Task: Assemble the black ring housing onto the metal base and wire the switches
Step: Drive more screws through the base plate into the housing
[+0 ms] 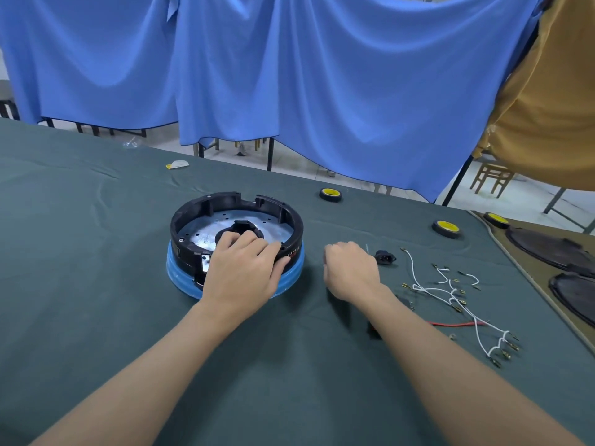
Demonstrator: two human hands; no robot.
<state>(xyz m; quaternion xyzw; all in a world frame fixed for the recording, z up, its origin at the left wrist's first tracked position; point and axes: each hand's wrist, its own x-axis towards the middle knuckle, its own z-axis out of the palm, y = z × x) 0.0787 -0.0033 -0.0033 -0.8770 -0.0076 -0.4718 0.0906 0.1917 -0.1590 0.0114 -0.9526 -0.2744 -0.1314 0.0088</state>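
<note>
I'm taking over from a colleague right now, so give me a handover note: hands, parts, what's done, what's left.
Left hand grips the near rim of the black ring housing.
Right hand is curled on the cloth beside it; whether it holds anything is unclear.
The housing sits on the metal base. A small black socket, white wire harness and red wire lie loose to the right.
Done: housing placed on base.
Left: all wiring. Whether the housing is fastened can't be seen.
</note>
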